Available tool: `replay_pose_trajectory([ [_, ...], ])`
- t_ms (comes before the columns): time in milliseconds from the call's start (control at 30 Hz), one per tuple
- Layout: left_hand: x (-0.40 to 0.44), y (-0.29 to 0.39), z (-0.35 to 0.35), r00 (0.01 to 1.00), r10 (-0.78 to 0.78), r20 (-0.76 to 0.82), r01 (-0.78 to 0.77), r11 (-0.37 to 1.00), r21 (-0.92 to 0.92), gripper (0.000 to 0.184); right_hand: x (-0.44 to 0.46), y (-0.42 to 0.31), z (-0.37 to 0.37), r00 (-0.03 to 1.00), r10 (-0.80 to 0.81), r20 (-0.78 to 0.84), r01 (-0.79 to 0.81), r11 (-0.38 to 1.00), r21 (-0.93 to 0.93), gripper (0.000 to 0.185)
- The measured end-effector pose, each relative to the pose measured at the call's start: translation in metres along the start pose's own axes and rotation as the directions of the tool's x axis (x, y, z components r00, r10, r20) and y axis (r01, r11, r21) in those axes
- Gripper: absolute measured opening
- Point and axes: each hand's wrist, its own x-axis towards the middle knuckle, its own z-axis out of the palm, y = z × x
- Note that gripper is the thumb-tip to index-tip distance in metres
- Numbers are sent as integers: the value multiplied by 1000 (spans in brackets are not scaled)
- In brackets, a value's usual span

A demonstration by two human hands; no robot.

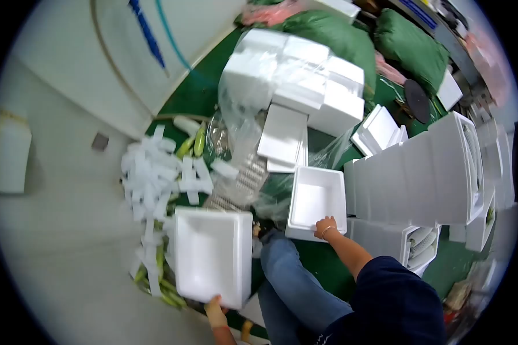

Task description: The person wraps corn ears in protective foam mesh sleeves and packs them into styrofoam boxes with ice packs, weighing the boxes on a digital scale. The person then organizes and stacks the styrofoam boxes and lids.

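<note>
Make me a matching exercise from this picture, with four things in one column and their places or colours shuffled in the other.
1. Left hand
2. Stuffed sacks
3. Right hand
4. Jeans

A. Holding the box beside the stacked boxes
B. Blue
C. Holding the box beside the white strips
D. Green

Pairs: 1-C, 2-D, 3-A, 4-B

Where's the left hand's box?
Head view, lower left of centre: the open white box is between the white strips and the jeans, left hand at its near edge.
</note>
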Motion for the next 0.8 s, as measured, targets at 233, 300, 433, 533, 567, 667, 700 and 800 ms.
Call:
replay_pose_trajectory([
  [233, -16, 58, 84, 903, 410, 127, -393, 670, 629, 38, -34, 6, 48, 979, 109, -174, -12, 875, 485, 74],
  [300, -12, 70, 128, 883, 415, 218, -434, 550, 714, 37, -28, 25, 42, 902, 262, -342, 125, 601, 789, 58],
  [433, 36, 40, 242, 656, 625, 423, -706, 310, 637, 21, -57, 4, -61, 608, 217, -764, 324, 810, 488, 51],
  [533, 41, 45, 321, 682, 412, 604, -730, 415, 542, 34, -9, -18, -92, 657, -65, -751, 294, 939, 176, 58],
  [567, 38, 52, 334, 665, 271, 696, -718, 492, 494, 45, 6, -25, -90, 673, -86, -735, 295, 942, 161, 58],
  [667, 67, 44, 342, 675, 221, 704, -588, 737, 332, 70, 62, -44, -96, 893, -26, -450, 6, 999, -44, 69],
  [700, 82, 40, 331, 726, 279, 628, -585, 731, 351, 68, 77, -55, -102, 882, -62, -467, 61, 998, -18, 65],
  [800, 153, 29, 272, 824, 432, 367, -564, 687, 459, 62, 123, -115, -138, 743, -334, -580, 422, 906, 19, 53],
])
